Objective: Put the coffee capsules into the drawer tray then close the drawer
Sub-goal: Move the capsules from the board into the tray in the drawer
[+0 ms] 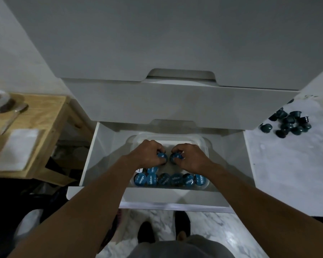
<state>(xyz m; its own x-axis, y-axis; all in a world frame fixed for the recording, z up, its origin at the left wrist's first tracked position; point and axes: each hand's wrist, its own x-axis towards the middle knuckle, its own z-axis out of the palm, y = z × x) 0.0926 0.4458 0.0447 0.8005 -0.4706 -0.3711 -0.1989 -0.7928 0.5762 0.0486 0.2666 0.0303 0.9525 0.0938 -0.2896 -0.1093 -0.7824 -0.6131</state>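
The bottom white drawer (pixel 93 161) stands pulled out, with a clear plastic tray (pixel 199 138) inside it. Several blue-lidded coffee capsules (pixel 168 179) sit in a row along the tray's near side. My left hand (pixel 147 153) is closed around one blue capsule (pixel 162 156) inside the tray. Just to its right, my right hand (pixel 190 157) grips another capsule (pixel 175 157). Both capsules are low over the tray's middle, side by side. A loose pile of dark teal capsules (pixel 287 123) lies on the marble floor at the right.
Closed white drawers (pixel 175 103) rise above the open one. A wooden stool (pixel 41 116) with a white paper and a bowl stands at the left. My feet in dark socks (pixel 164 229) are on the marble floor below the drawer front.
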